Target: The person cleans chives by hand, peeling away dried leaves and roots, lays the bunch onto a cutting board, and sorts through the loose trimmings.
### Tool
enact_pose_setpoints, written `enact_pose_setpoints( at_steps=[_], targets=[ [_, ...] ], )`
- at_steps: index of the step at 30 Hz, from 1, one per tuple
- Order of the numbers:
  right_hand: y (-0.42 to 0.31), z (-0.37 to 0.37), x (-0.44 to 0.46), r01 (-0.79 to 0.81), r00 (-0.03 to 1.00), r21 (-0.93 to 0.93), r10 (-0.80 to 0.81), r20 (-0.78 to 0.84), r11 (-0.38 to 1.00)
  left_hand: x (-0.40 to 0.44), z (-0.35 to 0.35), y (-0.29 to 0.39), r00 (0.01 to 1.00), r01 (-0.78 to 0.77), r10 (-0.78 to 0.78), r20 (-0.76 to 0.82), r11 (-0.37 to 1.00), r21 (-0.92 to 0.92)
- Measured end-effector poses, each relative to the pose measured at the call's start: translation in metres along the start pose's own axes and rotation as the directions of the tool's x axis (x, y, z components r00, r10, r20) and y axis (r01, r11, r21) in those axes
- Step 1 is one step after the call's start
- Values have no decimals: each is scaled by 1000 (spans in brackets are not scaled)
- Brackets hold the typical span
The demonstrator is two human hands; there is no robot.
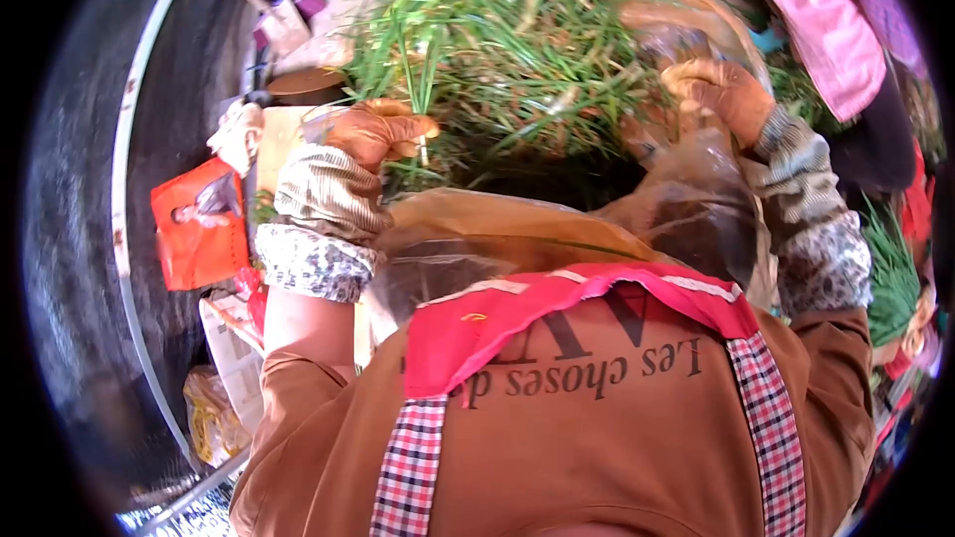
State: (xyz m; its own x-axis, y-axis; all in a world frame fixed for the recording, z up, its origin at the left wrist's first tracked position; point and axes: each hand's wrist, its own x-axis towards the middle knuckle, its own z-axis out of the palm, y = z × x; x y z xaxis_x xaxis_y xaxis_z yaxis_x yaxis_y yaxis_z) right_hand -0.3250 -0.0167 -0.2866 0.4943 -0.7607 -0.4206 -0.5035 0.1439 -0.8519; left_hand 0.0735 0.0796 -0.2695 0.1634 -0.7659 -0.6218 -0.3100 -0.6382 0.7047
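Observation:
A big heap of long, thin green stalks (497, 50), like green onions, lies in front of me, with brownish bits among them. My left hand (380, 133), in an orange-brown glove, pinches a few of these stalks (422, 80); a pale end shows below the fingers. At the heap's right edge, my right hand (721, 97) wears a matching glove, its fingers curled down by clear plastic. What they hold, if anything, I cannot make out. A transparent plastic sheet (487, 217) spreads between my apron and the heap.
On the left lie a red printed bag (202, 224), a pale glove-like cloth (237, 136) and a plastic bag with yellow contents (214, 418). A person in pink clothing (821, 25) is close at upper right. More greens (888, 264) are at far right.

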Motion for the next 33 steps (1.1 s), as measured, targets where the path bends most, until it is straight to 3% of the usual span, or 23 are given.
enact_pose_setpoints(
  at_steps=[2,4,8,10,12,14,15,16,17,18,19,20,21,22,23,24,25,26,27,28,30,33],
  targets=[
    [-38,30,13,239,890,208,-300,345,948,-22,-7,5,981,-149,163,103,980,-134],
    [-88,80,4,181,880,93,-203,430,979,-45,9,15,964,-220,252,81,933,-285],
    [-112,167,5,87,898,298,-204,389,951,-46,32,-1,863,-468,504,37,826,-315],
    [-114,188,-3,-33,930,452,-138,340,891,-57,38,-2,879,-460,469,-88,784,-416],
    [-118,194,-16,-16,937,362,-112,331,932,-67,43,-4,863,-498,472,-178,740,-452],
    [-115,193,-24,78,935,273,-165,314,959,-82,38,-4,887,-452,384,-258,839,-304],
    [-113,193,-27,132,936,242,-201,288,961,-98,28,-3,846,-473,416,-335,875,-108],
    [-97,194,-22,228,926,163,-266,268,960,-92,15,-21,846,-453,302,-438,841,-295],
    [-99,187,-31,270,927,70,-279,251,960,-106,-14,-32,848,-243,196,-492,970,-32],
    [-77,185,-20,207,939,260,-266,219,943,-84,-42,-85,775,-262,174,-608,963,-58],
    [-76,177,-25,323,940,90,-331,86,942,-114,-59,-98,803,-291,129,-582,937,-194],
    [-52,164,-12,321,941,127,-331,64,938,-124,-80,-131,801,-177,-81,-594,915,-363],
    [-40,147,1,208,961,223,-241,136,952,-130,-103,-171,879,138,21,-475,945,297],
    [-27,125,16,-29,950,353,-84,300,935,-134,-127,-211,931,249,123,-343,473,845],
    [-25,131,13,29,986,269,-72,149,963,-133,-137,-247,934,343,-36,-355,361,867],
    [-19,129,6,75,997,177,-69,-36,981,-127,-138,-285,950,298,11,-313,271,915],
    [-7,122,8,48,996,356,-71,50,933,-126,-143,-301,943,311,-5,-334,372,874],
    [21,119,14,256,955,-228,-282,-90,939,-127,-146,-307,919,363,-74,-388,544,756],
    [-8,126,1,-17,997,183,30,-71,983,-128,-147,-310,875,428,-177,-451,718,549],
    [-5,126,4,-5,999,116,11,-48,993,-127,-149,-309,827,470,-286,-484,824,315],
    [-3,129,2,-80,996,150,85,-26,985,-123,-153,-311,777,470,-417,-472,883,-6],
    [-24,133,-6,-116,992,15,116,-39,993,-117,-153,-325,776,419,-499,-386,865,-275]
  ],
)
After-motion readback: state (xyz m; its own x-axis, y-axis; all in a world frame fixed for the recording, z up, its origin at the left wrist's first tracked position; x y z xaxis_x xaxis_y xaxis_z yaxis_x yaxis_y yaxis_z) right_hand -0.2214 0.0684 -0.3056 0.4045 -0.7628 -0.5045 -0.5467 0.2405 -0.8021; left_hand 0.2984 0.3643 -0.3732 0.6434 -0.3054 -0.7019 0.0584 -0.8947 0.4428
